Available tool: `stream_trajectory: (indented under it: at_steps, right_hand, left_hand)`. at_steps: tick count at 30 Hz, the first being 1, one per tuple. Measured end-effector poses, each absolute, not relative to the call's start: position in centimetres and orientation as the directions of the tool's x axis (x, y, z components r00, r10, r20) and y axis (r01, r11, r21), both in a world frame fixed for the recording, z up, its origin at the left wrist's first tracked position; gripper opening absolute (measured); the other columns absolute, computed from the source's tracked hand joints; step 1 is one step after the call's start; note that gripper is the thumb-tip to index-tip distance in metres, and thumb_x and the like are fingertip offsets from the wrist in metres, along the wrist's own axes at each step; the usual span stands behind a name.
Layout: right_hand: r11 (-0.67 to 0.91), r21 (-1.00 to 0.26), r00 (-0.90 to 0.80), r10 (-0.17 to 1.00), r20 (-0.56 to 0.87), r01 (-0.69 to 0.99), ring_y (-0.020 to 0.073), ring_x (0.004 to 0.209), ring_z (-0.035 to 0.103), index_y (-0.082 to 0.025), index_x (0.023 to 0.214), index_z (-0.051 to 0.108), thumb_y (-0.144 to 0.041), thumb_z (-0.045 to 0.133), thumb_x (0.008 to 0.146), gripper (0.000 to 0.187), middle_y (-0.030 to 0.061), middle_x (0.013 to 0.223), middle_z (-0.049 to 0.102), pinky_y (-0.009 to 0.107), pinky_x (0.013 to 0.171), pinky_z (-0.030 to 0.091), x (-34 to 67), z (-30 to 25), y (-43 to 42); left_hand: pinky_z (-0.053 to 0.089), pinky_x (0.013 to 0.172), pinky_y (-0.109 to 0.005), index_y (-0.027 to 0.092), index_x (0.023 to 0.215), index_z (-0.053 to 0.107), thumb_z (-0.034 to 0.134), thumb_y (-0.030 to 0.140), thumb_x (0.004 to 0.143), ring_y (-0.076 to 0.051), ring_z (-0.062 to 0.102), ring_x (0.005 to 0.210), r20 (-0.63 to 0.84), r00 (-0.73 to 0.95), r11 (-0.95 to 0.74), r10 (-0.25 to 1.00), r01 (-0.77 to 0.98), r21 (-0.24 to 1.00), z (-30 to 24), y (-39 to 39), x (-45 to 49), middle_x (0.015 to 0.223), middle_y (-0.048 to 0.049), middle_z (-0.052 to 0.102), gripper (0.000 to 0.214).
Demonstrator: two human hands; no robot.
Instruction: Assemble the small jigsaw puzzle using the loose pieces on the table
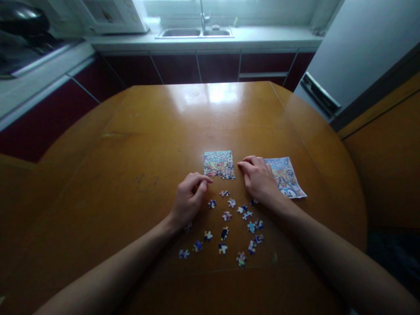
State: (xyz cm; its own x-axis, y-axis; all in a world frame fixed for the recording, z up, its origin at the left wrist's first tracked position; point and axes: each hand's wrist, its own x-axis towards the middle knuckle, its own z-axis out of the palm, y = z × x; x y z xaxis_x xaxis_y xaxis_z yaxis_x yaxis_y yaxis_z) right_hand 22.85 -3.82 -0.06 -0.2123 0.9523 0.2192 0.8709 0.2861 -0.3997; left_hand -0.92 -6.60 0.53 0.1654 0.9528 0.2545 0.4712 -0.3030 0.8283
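A partly assembled jigsaw puzzle [218, 162] lies flat on the wooden table, its lower edge uneven. At its lower left corner is my left hand [190, 194], fingers curled, with thumb and index tips close together; whatever may be between them is too small to make out. My right hand [259, 177] rests just right of the puzzle, fingers loosely bent and slightly apart, nothing visible in them. It partly covers a printed picture sheet [288, 177]. Below the puzzle several loose jigsaw pieces lie scattered, among them one dark piece [224, 233] and one light-blue piece [251, 226].
The large wooden table [157, 127] has rounded ends. Beyond it runs a counter with a double sink [182, 33] and a faucet [204, 18]. A stove [36, 52] stands at the far left, and a pale refrigerator [357, 52] at the right.
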Motion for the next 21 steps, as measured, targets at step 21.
stream_trajectory:
  at_steps: [21]
  right_hand:
    - [0.289, -0.361, -0.217, 0.949, 0.227, 0.887, 0.0281, 0.108, 0.048, -0.022, 0.113, 0.068, -0.014, 0.048, 0.092, 0.03, 0.0105, 0.116, 0.062, 0.041, 0.086, 0.037, 22.44, 0.24, -4.05]
  left_hand:
    - [0.044, 0.071, -0.03, 0.019, 0.087, 0.068, 0.05, 0.026, 0.095, -0.017, 0.057, 0.078, 0.24, 0.153, -0.285, 0.959, 0.493, 0.822, 0.7, -6.71, -0.85, 0.08, -0.0028, 0.062, 0.02]
